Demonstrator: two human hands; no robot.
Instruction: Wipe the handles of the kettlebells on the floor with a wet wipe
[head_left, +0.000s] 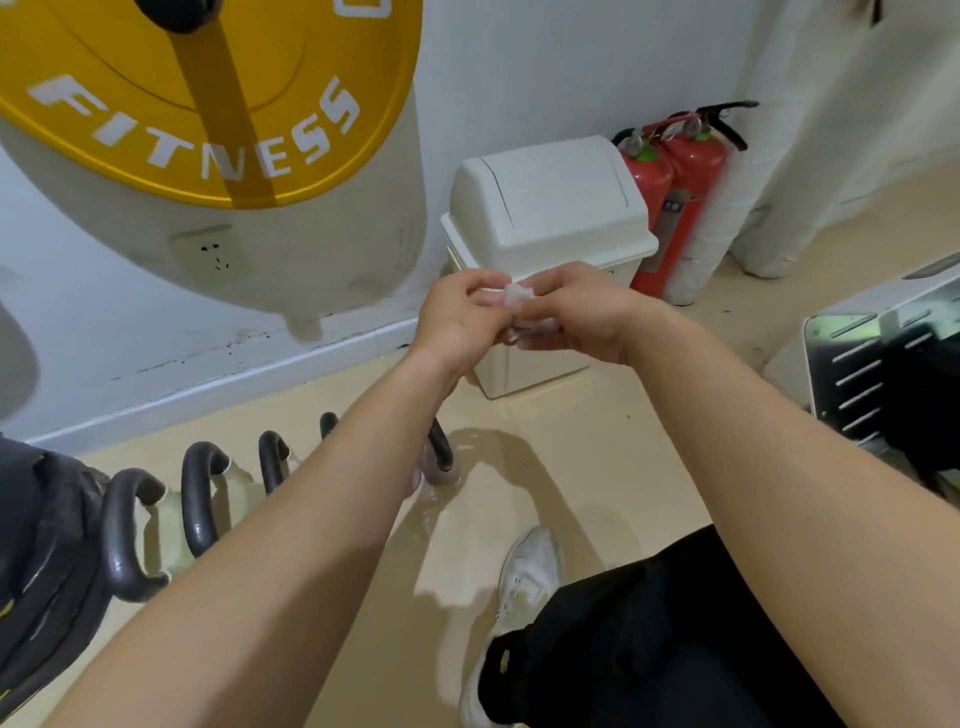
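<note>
Your left hand (457, 318) and right hand (577, 317) meet at chest height in front of the bin, both raised above the floor (582, 467). The fingers of both hands are curled and pinch a small, crumpled, translucent white wet wipe (518, 300) between them. The wipe is bunched, not spread, and touches no kettlebell.

The kettlebells (199, 499) stand in a row on the floor along its wall edge, below your left forearm. Their handles are dark, smooth, rounded loops with a dull sheen. The bodies that show are pale, and one at the row's far end looks mauve (442, 467).

The floor is beige, glossy and lightly marked. A cream plastic bin (545, 208) with a domed swing lid stands on it against the wall. Two red fire extinguishers (693, 176) stand just beside the bin, towards the floor's far corner. A yellow disc plate (156, 78) lettered FITNESS hangs over the wall. Your white mesh shoe (530, 571) rests on the floor near its near edge.
</note>
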